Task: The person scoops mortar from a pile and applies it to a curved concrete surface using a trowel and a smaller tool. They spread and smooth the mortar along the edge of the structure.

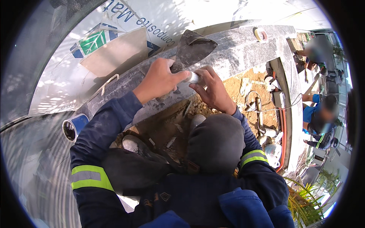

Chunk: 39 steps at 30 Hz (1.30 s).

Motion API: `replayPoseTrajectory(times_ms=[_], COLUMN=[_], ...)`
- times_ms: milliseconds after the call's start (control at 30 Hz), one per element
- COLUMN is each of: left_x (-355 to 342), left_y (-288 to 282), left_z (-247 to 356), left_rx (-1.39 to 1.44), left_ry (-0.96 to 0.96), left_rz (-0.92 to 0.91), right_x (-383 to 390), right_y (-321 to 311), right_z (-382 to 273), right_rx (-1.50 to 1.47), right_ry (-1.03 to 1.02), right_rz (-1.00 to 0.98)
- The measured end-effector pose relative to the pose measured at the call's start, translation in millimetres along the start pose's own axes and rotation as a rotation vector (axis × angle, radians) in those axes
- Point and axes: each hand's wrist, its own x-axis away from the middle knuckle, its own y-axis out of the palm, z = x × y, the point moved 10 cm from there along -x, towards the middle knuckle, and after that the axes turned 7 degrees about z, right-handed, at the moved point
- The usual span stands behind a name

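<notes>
Both my hands meet over a grey, dusty stone ledge (239, 47). In the fingers of my left hand (161, 78) and my right hand (213, 89) is a small white ribbed piece (193, 78), like a cap or the end of a tube. My right fingers close around its right side, while my left thumb presses against its left end. Just beyond the hands lies a dark grey wedge-shaped piece (194, 48), narrowing toward my left hand. Whether that hand touches it I cannot tell.
On the ledge's far right is a tape roll (261, 35). A blue can (76, 126) stands by my left forearm, and a tan panel (116, 53) leans beyond it. Right of me are a cable (259, 108), an orange pipe (283, 138) and, farther off, people (323, 114).
</notes>
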Motion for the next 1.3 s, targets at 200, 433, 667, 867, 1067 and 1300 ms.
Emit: replayPoseTrajectory(times_ms=[200, 433, 667, 867, 1067, 1300], left_x=[2.7, 5.0, 7.1, 12.4, 15.7, 7.4], left_y=[3.9, 5.8, -0.6, 14.8, 7.1, -26.8], left_z=[-21.8, -24.6, -30.9, -45.6, -43.6, -29.7], left_rx=[0.050, 0.107, 0.150, 0.437, 0.411, 0.239], left_ry=[-0.043, -0.109, -0.103, -0.323, -0.297, -0.173], left_rz=[0.034, 0.015, 0.052, 0.013, 0.045, 0.126], right_x=[-3.5, 0.7, -5.6, -5.9, -8.1, -7.3], right_y=[7.7, 14.8, 11.7, 4.8, 10.6, -20.1], right_z=[-0.1, 9.1, -1.0, 0.3, -6.3, 16.6], right_rx=[0.162, -0.112, 0.027, 0.116, -0.003, -0.059], right_ry=[0.075, 0.173, 0.064, 0.015, 0.060, 0.212], right_rz=[-0.090, -0.101, -0.089, -0.040, -0.134, 0.037])
